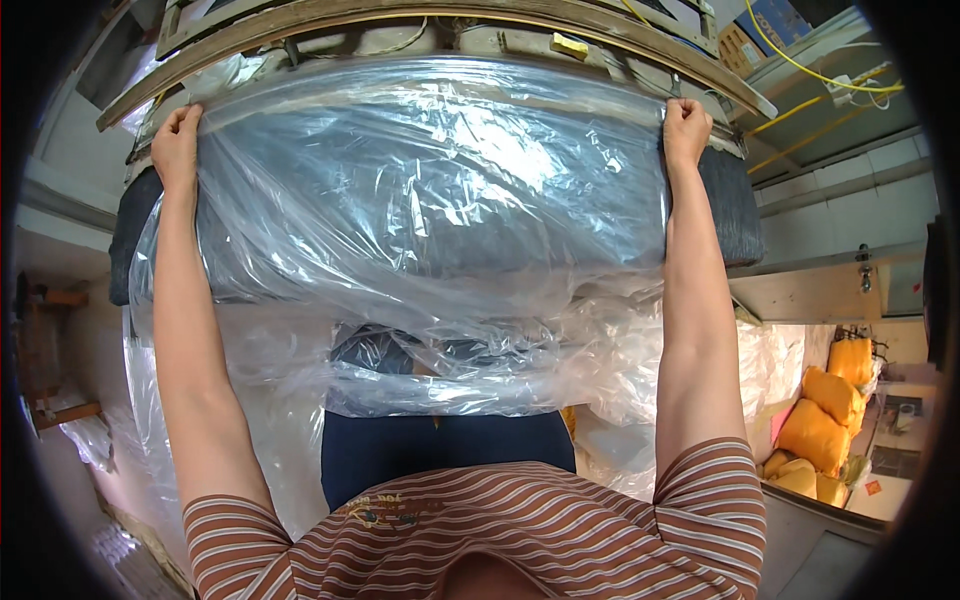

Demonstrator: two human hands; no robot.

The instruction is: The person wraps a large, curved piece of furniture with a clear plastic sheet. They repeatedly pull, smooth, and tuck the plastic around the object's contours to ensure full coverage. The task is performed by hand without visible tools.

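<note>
A wide sheet of clear plastic film stretches between my two hands, shiny and creased. My left hand pinches its far left corner, and my right hand pinches the far right corner. Both arms reach straight out. Under the film lies a dark, padded-looking surface, which shows at both sides. The near part of the film hangs down in loose folds in front of my body and gathers in a crumpled heap at the right.
A wooden rail runs across the far edge, with a small yellow block by it. Stuffed orange bags are piled at the lower right. A yellow cable and cardboard boxes are at the far right.
</note>
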